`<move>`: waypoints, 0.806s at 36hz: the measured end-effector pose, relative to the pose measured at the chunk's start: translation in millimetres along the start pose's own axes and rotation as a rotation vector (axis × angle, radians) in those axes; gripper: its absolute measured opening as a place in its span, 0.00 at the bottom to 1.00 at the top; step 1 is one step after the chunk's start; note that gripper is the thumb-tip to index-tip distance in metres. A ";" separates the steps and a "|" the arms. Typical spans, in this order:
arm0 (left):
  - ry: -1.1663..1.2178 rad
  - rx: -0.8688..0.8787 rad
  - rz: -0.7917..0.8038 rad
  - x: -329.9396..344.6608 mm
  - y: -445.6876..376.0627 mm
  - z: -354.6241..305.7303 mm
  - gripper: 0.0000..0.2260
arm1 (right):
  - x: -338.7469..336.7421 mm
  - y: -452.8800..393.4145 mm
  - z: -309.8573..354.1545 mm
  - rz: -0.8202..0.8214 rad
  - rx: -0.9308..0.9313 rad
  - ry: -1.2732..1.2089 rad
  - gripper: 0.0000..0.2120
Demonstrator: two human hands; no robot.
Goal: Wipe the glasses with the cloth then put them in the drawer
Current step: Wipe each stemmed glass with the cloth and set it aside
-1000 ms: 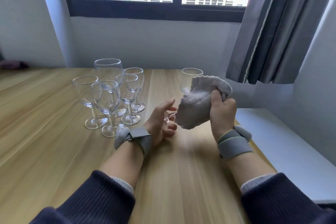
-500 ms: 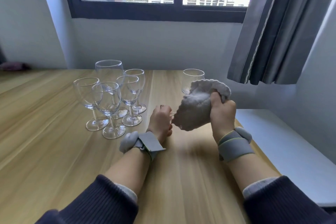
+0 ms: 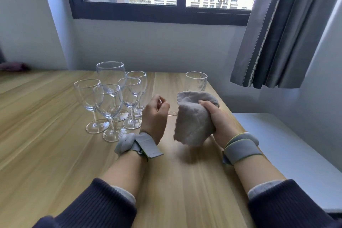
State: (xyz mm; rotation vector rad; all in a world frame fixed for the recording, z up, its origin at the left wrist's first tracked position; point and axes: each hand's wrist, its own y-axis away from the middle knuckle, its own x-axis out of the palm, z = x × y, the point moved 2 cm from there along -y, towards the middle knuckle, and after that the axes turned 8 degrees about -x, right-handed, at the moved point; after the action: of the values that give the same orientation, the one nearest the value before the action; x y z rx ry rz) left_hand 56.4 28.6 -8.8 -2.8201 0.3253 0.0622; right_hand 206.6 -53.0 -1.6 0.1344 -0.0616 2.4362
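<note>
Head view shows the left hand [image 3: 155, 114] pinching the stem of a wine glass [image 3: 172, 114] above the table [image 3: 55, 153], its bowl buried in the cloth [image 3: 192, 122] the right hand [image 3: 216, 118] grips; turning the stem gently should wipe evenly.

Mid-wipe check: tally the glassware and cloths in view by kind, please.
Stemmed glasses standing on the table: 5, clustered around
Stemmed glass in the cloth, only its stem showing: 1
Ribbed tumbler: 1
Cloth: 1
Total: 8
</note>
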 end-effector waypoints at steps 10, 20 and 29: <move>0.186 -0.211 0.019 -4.5 -5.8 4.2 0.05 | 8.7 8.9 0.1 0.284 -0.062 0.040 0.26; 0.230 -0.349 0.094 -1.6 -7.1 7.9 0.09 | 6.3 10.2 -3.4 0.330 -0.144 0.067 0.21; 0.170 -0.348 0.241 -8.8 -6.4 -1.7 0.11 | 4.6 18.3 5.9 0.310 -0.259 0.081 0.16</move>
State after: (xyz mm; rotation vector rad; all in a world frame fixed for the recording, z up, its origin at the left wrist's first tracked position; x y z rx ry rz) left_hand 49.4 36.0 -4.7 -3.1189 0.7602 -0.0782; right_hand 191.7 -64.4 4.6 -0.0969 -0.3853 2.7112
